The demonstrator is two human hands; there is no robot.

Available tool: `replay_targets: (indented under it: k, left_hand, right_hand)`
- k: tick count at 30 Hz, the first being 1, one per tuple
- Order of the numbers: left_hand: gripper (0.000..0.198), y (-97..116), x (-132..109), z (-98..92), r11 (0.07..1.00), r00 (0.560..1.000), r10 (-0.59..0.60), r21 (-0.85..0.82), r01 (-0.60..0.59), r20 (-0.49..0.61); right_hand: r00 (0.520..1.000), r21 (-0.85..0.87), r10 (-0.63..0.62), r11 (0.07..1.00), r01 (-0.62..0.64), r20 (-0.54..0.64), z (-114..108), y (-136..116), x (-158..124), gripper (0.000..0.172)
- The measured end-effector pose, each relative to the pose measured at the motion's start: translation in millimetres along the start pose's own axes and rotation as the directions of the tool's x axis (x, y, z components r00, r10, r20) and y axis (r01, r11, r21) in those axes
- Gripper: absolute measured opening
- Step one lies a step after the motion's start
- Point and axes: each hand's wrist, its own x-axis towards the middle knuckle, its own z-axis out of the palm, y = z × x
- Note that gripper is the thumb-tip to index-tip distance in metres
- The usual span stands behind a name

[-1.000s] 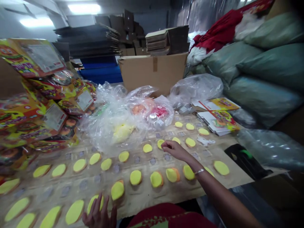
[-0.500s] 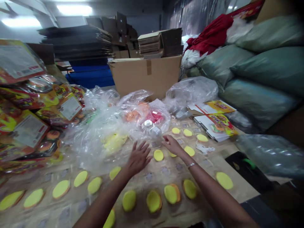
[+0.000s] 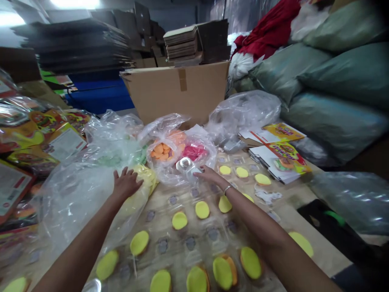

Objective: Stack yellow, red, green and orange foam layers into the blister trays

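Observation:
My left hand (image 3: pixel 126 184) is open with fingers spread, over a clear plastic bag (image 3: pixel 88 186) beside yellow foam-like pieces (image 3: pixel 147 178) showing through it. The fingers of my right hand (image 3: pixel 208 174) are closed at the edge of a clear plastic blister tray (image 3: pixel 186 165). That tray rests against a bag with orange round pieces (image 3: pixel 162 151) and pink pieces (image 3: pixel 194 151). Between my arms, yellow oval pieces (image 3: pixel 202 209) lie in rows among clear blister trays (image 3: pixel 190 242) with small greyish inserts. Some yellow ovals sit on orange ones.
Packed toy-burger cards (image 3: pixel 65 142) pile up at the left. Printed cards (image 3: pixel 284 156) lie at the right, near a black object with a green part (image 3: pixel 325 227). A large cardboard box (image 3: pixel 179 93) stands behind; stuffed sacks (image 3: pixel 337 117) are stacked at the right.
My left hand has moved left, over the bag with the yellow pieces. My right hand has reached forward to the clear blister tray. The view has shifted slightly.

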Motion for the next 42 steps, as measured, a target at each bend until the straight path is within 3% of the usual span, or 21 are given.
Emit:
replay_targets:
  k: [4,6,8,10,12,15,18,22,25,27,29,31,33,35,38,40,42]
  left_hand:
    - [0.037,48.0,-18.1,-7.5,0.986,0.963,0.136,-0.061,-0.154,-0.233]
    - [0.035,71.6,-24.5,-8.4,0.948,0.930,0.275,-0.094,-0.305,-0.245]
    - [0.029,83.1,-26.5,-5.7,0.926,0.921,0.344,-0.099,-0.365,-0.183]
    - [0.026,77.6,-23.9,-0.4,0.967,0.966,0.238,-0.070,-0.246,-0.100]
    - [0.028,57.2,-19.0,5.3,0.999,1.000,0.009,-0.036,-0.010,-0.030]
    - [0.037,18.4,-13.6,10.7,0.967,0.967,-0.251,-0.040,0.253,0.050]
    - [0.047,-4.9,-14.2,11.3,0.936,0.938,-0.345,-0.071,0.346,0.025]
    - [0.051,-4.2,-19.0,7.5,0.918,0.933,-0.359,-0.193,0.348,-0.027]
    - [0.051,11.5,-23.9,3.3,0.901,0.898,-0.351,-0.356,0.247,-0.266]
    - [0.052,25.6,-27.3,3.1,0.934,0.889,-0.187,-0.356,0.029,-0.418]
    - [0.053,38.5,-29.7,6.7,0.936,0.903,0.060,-0.289,-0.199,-0.426]
    - [0.051,46.4,-30.4,13.1,0.923,0.908,0.185,-0.252,-0.292,-0.375]
    - [0.049,48.3,-29.8,19.3,0.929,0.917,0.180,-0.245,-0.278,-0.356]
    - [0.048,45.5,-29.1,22.5,0.932,0.927,0.174,-0.247,-0.263,-0.331]
    - [0.051,36.9,-29.5,21.3,0.926,0.943,0.197,-0.264,-0.269,-0.269]
    - [0.055,29.6,-30.6,19.7,0.921,0.951,0.211,-0.279,-0.271,-0.226]
    - [0.056,21.6,-32.1,20.0,0.913,0.954,0.244,-0.290,-0.287,-0.175]
  right_hand:
    - [0.999,0.065,0.026,0.997,-0.028,0.035,5.4,-4.5,4.9,0.068]
    - [0.998,0.117,0.010,0.993,-0.017,0.062,12.7,-8.0,5.7,0.062]
    - [0.998,0.129,-0.002,0.992,-0.007,0.070,22.2,-13.7,2.6,0.058]
    - [1.000,0.089,-0.019,0.996,0.017,0.015,32.4,-21.5,-6.7,0.059]
    - [0.993,0.014,-0.100,0.995,0.101,-0.067,41.6,-30.6,-21.9,0.066]
    - [0.956,-0.062,-0.280,0.960,0.275,-0.093,54.1,-44.6,-47.3,0.072]
    - [0.925,-0.067,-0.380,0.923,0.379,0.002,70.0,-58.4,-58.2,0.072]
    - [0.894,-0.107,-0.431,0.890,0.443,0.119,106.7,-78.5,-38.7,0.071]
    - [0.885,-0.138,-0.459,0.874,0.465,0.075,141.5,-90.7,-13.6,0.060]
    - [0.857,-0.150,-0.511,0.844,0.515,0.069,159.3,-93.5,-0.5,0.055]
    - [0.807,-0.156,-0.573,0.792,0.590,0.144,166.5,-90.5,6.6,0.054]
    - [0.762,-0.136,-0.612,0.754,0.643,0.214,160.4,-82.3,8.5,0.053]
    - [0.751,-0.120,-0.632,0.744,0.657,0.193,141.5,-70.6,8.4,0.047]
    - [0.756,-0.146,-0.646,0.742,0.654,0.106,113.1,-57.0,10.4,0.038]
    - [0.794,-0.352,-0.601,0.765,0.540,-0.088,63.7,-35.7,19.9,0.025]
    - [0.821,-0.552,-0.540,0.749,0.366,-0.187,34.0,-22.2,29.2,0.039]
    - [0.858,-0.717,-0.465,0.673,0.185,-0.216,12.2,-10.8,39.0,0.066]
